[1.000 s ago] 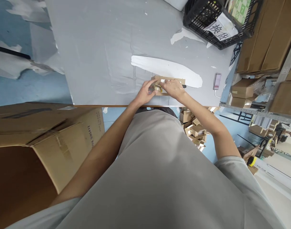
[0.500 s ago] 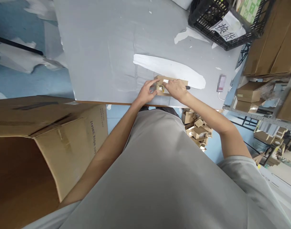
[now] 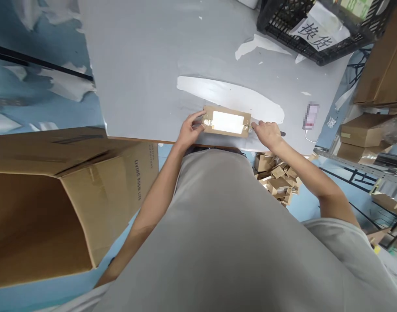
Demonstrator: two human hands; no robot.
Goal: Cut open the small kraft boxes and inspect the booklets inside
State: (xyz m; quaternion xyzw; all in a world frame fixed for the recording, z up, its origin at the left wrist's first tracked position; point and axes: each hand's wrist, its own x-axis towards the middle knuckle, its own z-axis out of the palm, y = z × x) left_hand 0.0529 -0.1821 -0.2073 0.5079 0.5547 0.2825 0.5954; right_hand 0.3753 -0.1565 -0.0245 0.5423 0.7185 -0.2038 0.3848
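A small flat cardboard box [image 3: 227,121] with a white label on top lies near the front edge of the grey table [image 3: 146,65]. My left hand [image 3: 189,128] grips its left end, thumb and fingers curled against it. My right hand [image 3: 266,132] is at the box's right end, fingertips touching the corner, fingers bent. A dark pen-like thing [image 3: 282,134] sticks out just past my right hand; whether the hand holds it is unclear.
A black plastic crate [image 3: 302,26] with a paper note stands at the back right. A phone [image 3: 310,115] lies right of the box. A large open carton [image 3: 64,190] is on my left; small boxes [image 3: 276,177] are piled on the floor, shelves with cartons [image 3: 364,130] at right.
Both hands were together over the box's middle; now they have spread to its two ends and the white label shows. The camera has shifted slightly.
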